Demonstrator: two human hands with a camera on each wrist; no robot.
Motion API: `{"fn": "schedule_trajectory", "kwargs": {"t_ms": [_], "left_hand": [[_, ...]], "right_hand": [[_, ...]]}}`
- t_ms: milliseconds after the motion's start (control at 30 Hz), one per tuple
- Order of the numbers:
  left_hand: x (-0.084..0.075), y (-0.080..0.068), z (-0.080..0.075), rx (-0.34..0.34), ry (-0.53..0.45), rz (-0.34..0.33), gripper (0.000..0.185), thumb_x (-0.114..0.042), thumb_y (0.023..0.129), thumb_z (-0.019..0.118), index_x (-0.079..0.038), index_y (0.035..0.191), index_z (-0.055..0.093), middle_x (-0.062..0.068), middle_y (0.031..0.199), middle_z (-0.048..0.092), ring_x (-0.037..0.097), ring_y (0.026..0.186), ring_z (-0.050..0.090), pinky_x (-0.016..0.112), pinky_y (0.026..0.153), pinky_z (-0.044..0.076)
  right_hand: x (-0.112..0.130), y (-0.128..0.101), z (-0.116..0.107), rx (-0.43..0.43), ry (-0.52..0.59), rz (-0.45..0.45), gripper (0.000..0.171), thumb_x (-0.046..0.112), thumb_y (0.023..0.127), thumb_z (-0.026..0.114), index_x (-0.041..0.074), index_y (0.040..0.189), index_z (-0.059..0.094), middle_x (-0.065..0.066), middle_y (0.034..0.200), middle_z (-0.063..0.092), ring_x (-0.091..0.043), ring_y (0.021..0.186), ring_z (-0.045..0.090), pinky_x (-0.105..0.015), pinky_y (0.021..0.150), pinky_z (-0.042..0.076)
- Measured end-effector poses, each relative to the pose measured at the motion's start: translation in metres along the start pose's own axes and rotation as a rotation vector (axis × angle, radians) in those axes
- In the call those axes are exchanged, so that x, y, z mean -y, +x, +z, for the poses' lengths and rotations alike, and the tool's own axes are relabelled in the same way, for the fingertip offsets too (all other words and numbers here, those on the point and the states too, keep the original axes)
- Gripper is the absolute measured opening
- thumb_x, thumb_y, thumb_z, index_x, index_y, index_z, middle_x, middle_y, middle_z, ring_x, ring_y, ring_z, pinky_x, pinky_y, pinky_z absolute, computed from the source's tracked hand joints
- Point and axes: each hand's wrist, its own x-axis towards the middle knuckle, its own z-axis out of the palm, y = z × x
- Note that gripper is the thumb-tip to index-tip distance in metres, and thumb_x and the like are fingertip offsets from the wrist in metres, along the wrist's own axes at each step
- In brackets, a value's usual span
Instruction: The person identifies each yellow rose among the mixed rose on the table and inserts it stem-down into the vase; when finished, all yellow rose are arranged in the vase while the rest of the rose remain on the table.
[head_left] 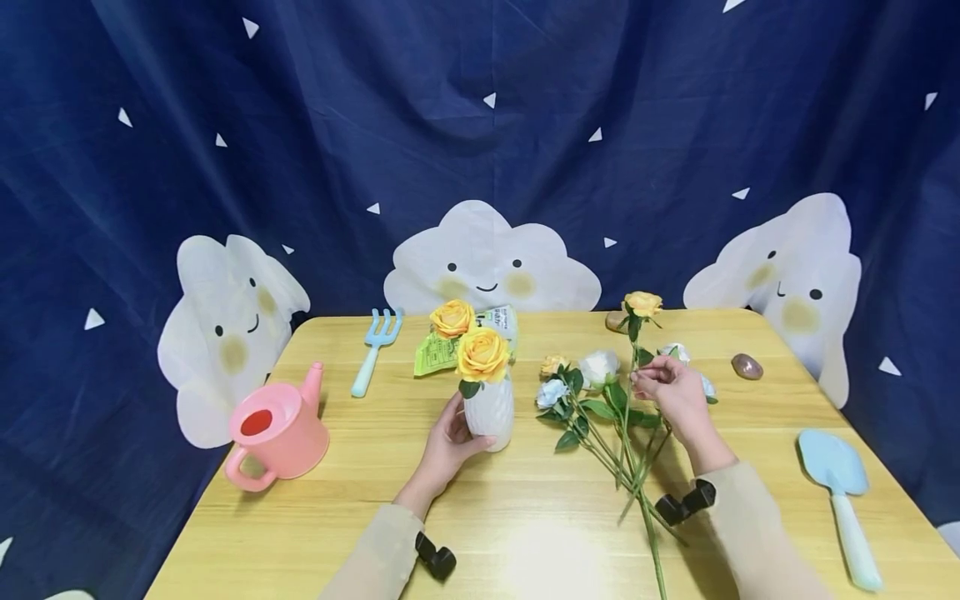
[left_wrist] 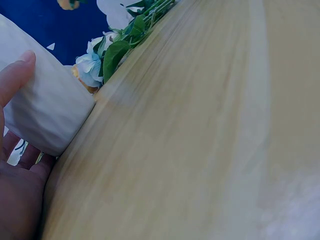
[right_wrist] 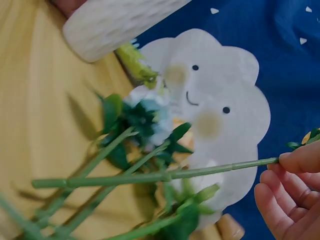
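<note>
A white textured vase (head_left: 491, 417) stands upright on the table with two yellow roses (head_left: 482, 355) in it. My left hand (head_left: 450, 446) grips the vase low on its left side, thumb across the front. The thumb shows against the vase wall (left_wrist: 45, 90) in the left wrist view. My right hand (head_left: 675, 396) pinches the green stem of another yellow rose (head_left: 642, 304), raised above the table. In the right wrist view its bare stem (right_wrist: 200, 172) points away from the fingertips (right_wrist: 290, 160). Below lie several loose flowers, among them a white bloom (head_left: 598, 368) and a pale blue one (head_left: 552, 393).
A pink watering can (head_left: 281, 433) and a blue hand fork (head_left: 375, 354) are on the left. Behind the vase lies a green packet (head_left: 437, 354). A blue trowel (head_left: 836, 475) and a brown stone (head_left: 747, 367) lie on the right. A dark blue curtain (head_left: 487, 150) hangs behind the table.
</note>
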Motion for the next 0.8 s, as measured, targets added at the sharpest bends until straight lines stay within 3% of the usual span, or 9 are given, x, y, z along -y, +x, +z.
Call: {"fn": "schedule_trajectory", "kwargs": {"t_ms": [267,467,800], "left_hand": [[-0.021,-0.005,0.002,0.027,-0.034,-0.014,0.088,-0.002,0.075,0.076,-0.011,0.147,0.025,0.013,0.137,0.04,0.031,0.123,0.042,0.039,0.103,0.035],[-0.026,-0.006,0.002,0.021,-0.021,-0.018,0.087,-0.004,0.075,0.076,-0.013,0.146,0.027,0.011,0.137,0.042,0.028,0.122,0.044,0.038,0.103,0.035],[-0.024,-0.005,0.003,0.021,-0.016,-0.032,0.086,-0.006,0.076,0.077,-0.016,0.146,0.028,0.011,0.136,0.042,0.028,0.122,0.044,0.04,0.103,0.035]], "right_hand": [[0.032,0.01,0.011,0.037,0.04,-0.064,0.025,-0.001,0.089,0.058,-0.012,0.107,0.046,-0.001,0.085,0.063,-0.012,0.072,0.065,-0.035,0.072,0.055],[0.056,0.014,0.028,0.045,0.114,-0.104,0.018,-0.004,0.087,0.059,-0.006,0.102,0.049,0.0,0.082,0.063,-0.013,0.069,0.065,-0.032,0.067,0.056],[0.12,0.024,0.062,0.093,0.162,-0.29,0.018,-0.004,0.085,0.063,-0.004,0.101,0.056,-0.004,0.081,0.066,-0.017,0.066,0.065,-0.033,0.062,0.056]]}}
